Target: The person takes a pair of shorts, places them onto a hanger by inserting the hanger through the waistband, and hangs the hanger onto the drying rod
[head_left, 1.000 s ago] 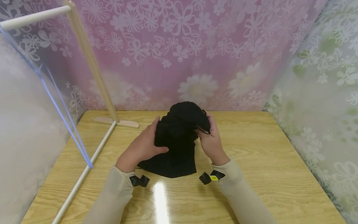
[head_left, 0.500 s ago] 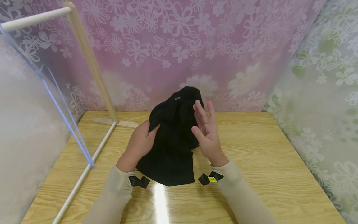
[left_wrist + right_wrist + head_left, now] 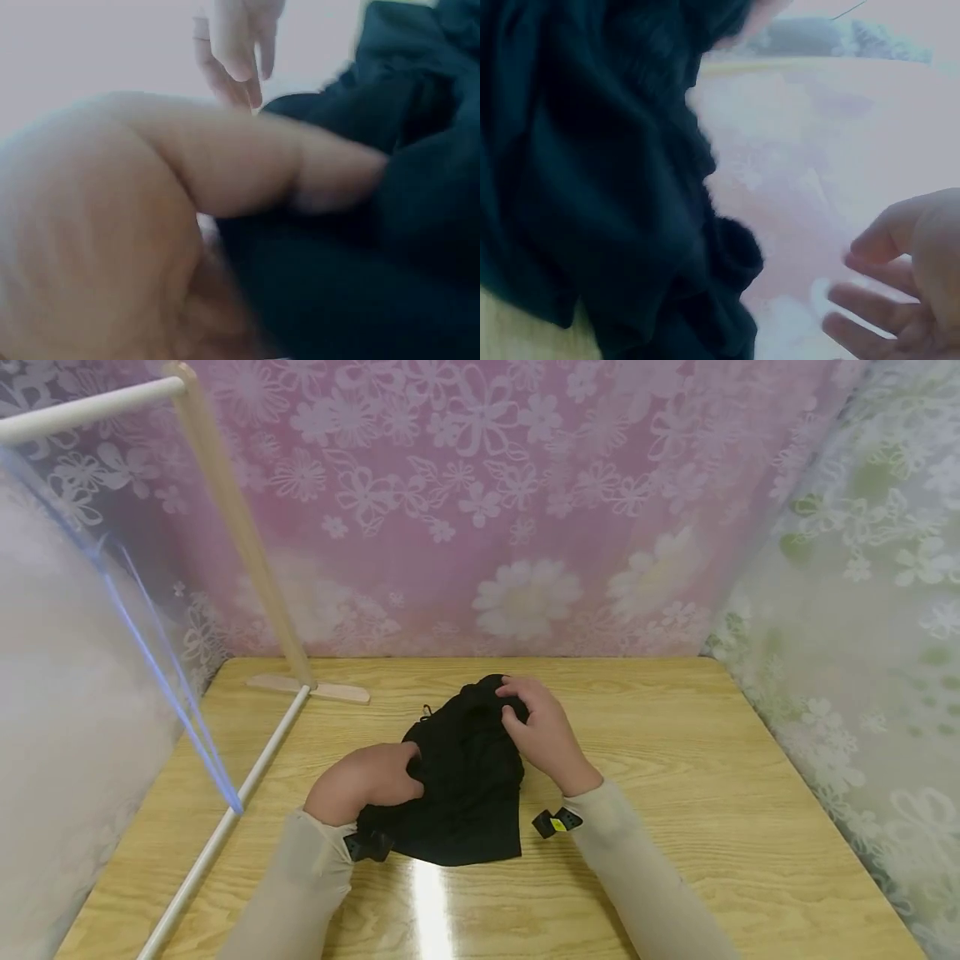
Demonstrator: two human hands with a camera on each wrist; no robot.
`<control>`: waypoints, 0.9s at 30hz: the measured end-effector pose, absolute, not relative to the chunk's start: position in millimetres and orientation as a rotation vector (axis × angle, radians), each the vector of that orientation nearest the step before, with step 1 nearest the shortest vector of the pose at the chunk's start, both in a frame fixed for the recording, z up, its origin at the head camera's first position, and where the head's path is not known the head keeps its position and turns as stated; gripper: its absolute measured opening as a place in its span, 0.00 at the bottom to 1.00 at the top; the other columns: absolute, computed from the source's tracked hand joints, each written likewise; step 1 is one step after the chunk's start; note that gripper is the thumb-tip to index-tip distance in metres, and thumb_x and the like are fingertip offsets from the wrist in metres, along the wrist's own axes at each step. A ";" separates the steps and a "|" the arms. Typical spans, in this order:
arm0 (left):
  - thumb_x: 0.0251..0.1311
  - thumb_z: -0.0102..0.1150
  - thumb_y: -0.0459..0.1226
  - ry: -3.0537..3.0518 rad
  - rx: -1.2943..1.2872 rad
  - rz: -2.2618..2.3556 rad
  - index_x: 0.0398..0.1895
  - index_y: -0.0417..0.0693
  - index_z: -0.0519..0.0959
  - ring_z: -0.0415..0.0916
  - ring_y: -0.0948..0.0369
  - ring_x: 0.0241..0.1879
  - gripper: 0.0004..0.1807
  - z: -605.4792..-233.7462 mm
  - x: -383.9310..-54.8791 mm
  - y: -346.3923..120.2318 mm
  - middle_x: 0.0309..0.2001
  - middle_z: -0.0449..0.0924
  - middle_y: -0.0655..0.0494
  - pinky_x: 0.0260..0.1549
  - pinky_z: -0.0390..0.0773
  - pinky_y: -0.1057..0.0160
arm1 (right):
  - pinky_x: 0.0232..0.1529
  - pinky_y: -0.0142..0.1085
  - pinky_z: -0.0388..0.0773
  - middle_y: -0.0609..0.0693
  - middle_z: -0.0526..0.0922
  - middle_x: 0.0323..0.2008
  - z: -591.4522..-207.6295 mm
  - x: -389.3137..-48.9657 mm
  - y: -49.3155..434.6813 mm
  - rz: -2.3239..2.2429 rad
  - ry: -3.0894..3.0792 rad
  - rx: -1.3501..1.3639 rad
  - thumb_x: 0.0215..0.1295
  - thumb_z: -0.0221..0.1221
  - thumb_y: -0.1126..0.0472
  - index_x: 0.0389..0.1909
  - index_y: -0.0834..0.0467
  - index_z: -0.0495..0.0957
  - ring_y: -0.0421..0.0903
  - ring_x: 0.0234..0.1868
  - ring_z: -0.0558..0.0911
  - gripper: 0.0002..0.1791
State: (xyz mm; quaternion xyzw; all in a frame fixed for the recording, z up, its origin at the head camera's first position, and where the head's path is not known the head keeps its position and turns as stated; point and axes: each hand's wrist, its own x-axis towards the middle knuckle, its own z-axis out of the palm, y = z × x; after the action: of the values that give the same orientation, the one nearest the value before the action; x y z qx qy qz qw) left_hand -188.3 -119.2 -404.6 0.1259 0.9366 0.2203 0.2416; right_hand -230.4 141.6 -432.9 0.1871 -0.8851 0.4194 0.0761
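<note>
A black cloth hat (image 3: 465, 785) with a long flap lies crumpled on the table, its flap toward the person. A thin black cord loop (image 3: 426, 713) sticks out at its upper left. My left hand (image 3: 367, 783) pinches the hat's left edge; in the left wrist view its thumb (image 3: 300, 161) presses on top of the black cloth (image 3: 337, 292), and the fingers beneath are mostly hidden. At the hat's upper right is my right hand (image 3: 546, 733), fingers loosely bent. The right wrist view shows this hand (image 3: 911, 274) apart from the dark folds (image 3: 615, 165), holding nothing.
On the left stands a wooden rack with an upright post (image 3: 240, 527), a foot (image 3: 341, 692) and a white lower bar (image 3: 225, 827). A blue cord (image 3: 161, 668) hangs on it. Floral cloth backdrops (image 3: 525, 485) border the wooden table (image 3: 675, 827).
The hat has come down from a raised position onto the table, and its cord now shows at the left. My left hand has lowered with it; my right hand's fingers have bent and dropped.
</note>
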 end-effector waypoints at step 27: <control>0.61 0.70 0.58 2.600 0.472 0.648 0.31 0.53 0.73 0.67 0.59 0.23 0.23 -418.2 -190.6 -111.5 0.25 0.69 0.58 0.27 0.67 0.60 | 0.66 0.52 0.73 0.57 0.80 0.64 -448.4 -230.9 137.4 0.706 -2.934 0.734 0.76 0.59 0.55 0.66 0.60 0.78 0.57 0.64 0.79 0.23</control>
State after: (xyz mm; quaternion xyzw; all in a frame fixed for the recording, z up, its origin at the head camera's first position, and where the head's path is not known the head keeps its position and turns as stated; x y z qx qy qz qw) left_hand -190.6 -111.5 -418.2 0.1698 0.9346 0.2329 0.2086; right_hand -230.9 137.4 -448.4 0.2364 -0.9445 0.2273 0.0178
